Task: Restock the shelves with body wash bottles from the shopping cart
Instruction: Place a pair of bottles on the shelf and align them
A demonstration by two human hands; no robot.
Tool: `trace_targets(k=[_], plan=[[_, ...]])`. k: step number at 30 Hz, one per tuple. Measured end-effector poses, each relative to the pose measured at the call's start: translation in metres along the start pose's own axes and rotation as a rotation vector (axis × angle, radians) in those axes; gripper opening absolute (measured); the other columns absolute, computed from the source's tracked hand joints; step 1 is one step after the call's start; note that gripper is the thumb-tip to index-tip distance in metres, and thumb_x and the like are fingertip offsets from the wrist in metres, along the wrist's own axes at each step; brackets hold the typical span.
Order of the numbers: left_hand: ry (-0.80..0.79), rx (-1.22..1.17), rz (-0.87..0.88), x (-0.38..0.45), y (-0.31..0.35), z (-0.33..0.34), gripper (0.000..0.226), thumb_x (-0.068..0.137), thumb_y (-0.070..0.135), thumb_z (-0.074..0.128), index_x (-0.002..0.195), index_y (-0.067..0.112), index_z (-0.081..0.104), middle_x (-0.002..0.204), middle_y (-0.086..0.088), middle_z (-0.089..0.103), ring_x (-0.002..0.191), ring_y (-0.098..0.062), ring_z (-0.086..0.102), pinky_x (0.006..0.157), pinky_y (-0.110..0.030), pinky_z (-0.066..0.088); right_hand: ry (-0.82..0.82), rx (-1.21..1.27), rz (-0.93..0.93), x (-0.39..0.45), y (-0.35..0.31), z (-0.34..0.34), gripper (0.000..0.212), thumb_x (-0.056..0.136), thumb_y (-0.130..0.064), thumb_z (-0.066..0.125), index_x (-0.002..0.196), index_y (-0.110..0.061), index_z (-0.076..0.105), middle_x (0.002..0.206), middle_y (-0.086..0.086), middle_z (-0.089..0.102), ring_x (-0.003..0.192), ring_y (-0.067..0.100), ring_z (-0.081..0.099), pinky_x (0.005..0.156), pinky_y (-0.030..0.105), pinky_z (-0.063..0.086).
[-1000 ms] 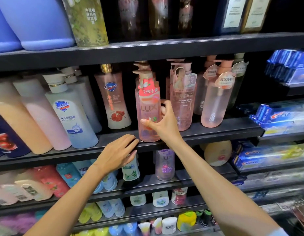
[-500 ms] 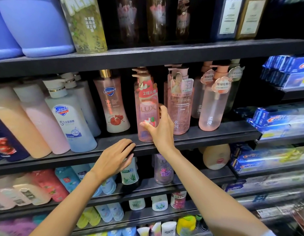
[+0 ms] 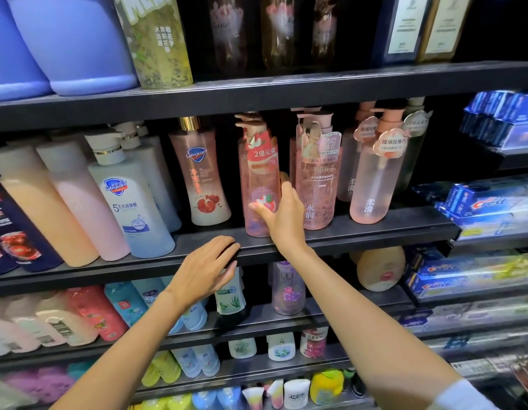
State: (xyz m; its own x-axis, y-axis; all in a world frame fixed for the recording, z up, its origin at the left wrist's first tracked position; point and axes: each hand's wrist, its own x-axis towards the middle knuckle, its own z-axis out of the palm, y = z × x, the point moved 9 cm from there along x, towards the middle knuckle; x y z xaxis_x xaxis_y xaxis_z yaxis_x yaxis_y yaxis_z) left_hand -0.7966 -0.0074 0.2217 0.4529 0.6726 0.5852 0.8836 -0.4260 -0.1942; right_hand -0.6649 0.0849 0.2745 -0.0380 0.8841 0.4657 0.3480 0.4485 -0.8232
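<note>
Lux bottle [image 3: 258, 179] on middle shelf [image 3: 360, 232], Safeguard bottle [image 3: 202, 176] left, pump bottle [image 3: 317, 176] right

A clear pink body wash bottle [image 3: 261, 184] stands upright at the front edge of the middle shelf [image 3: 345, 235], its pump top just under the shelf above. A red-and-white tag around its neck reads "2倍沁爽", and a fruit picture shows low on its front. The right hand [image 3: 282, 216] grips its lower half, thumb across the front and fingers curled behind. Just left of this bottle stands a Safeguard bottle [image 3: 205, 182] with a gold cap and pomegranate picture. Just right of it stands a pink pump bottle [image 3: 319, 184] with petals inside. More pump tops show directly behind the held bottle.
</note>
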Motion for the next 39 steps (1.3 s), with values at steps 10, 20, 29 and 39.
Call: trace_targets(k=[10, 20, 29, 39], plan=[[-0.02, 0.002, -0.018, 0.0, 0.0, 0.0, 0.034, 0.091, 0.024, 0.048, 0.108, 0.001, 0.065, 0.107, -0.011, 0.064, 0.092, -0.025, 0.064, 0.073, -0.03, 0.055, -0.036, -0.031, 0.01, 0.005, 0.002, 0.002, 0.041, 0.082, -0.023, 0.075, 0.088, -0.013, 0.035, 0.089, 0.004, 0.046, 0.072, 0.012, 0.039, 0.063, 0.018, 0.029], [-0.002, 0.005, -0.024, 0.001, 0.001, 0.0, 0.032, 0.09, 0.023, 0.049, 0.107, 0.001, 0.066, 0.107, -0.011, 0.063, 0.092, -0.024, 0.063, 0.074, -0.029, 0.053, -0.054, 0.006, -0.027, 0.002, 0.003, 0.001, 0.037, 0.084, -0.018, 0.073, 0.086, -0.011, 0.037, 0.09, 0.004, 0.045, 0.076, 0.012, 0.039, 0.062, 0.004, 0.034], [-0.104, 0.036, -0.033, 0.011, 0.007, -0.008, 0.029, 0.086, 0.02, 0.051, 0.102, 0.001, 0.066, 0.102, -0.011, 0.065, 0.085, -0.025, 0.065, 0.068, -0.03, 0.054, -0.144, 0.024, 0.003, -0.03, -0.003, -0.004, 0.072, 0.091, -0.017, 0.063, 0.15, -0.012, 0.02, 0.153, 0.003, 0.027, 0.138, 0.012, 0.027, 0.106, 0.009, 0.017], [-0.092, -0.437, -0.275, 0.01, 0.109, 0.001, 0.027, 0.093, 0.016, 0.053, 0.113, 0.001, 0.064, 0.115, -0.01, 0.064, 0.109, -0.02, 0.058, 0.094, -0.026, 0.044, -0.201, -0.189, 0.139, -0.178, 0.08, -0.099, 0.042, 0.095, -0.024, 0.051, 0.137, -0.017, 0.049, 0.138, -0.013, 0.042, 0.13, 0.0, 0.036, 0.108, 0.009, 0.023]])
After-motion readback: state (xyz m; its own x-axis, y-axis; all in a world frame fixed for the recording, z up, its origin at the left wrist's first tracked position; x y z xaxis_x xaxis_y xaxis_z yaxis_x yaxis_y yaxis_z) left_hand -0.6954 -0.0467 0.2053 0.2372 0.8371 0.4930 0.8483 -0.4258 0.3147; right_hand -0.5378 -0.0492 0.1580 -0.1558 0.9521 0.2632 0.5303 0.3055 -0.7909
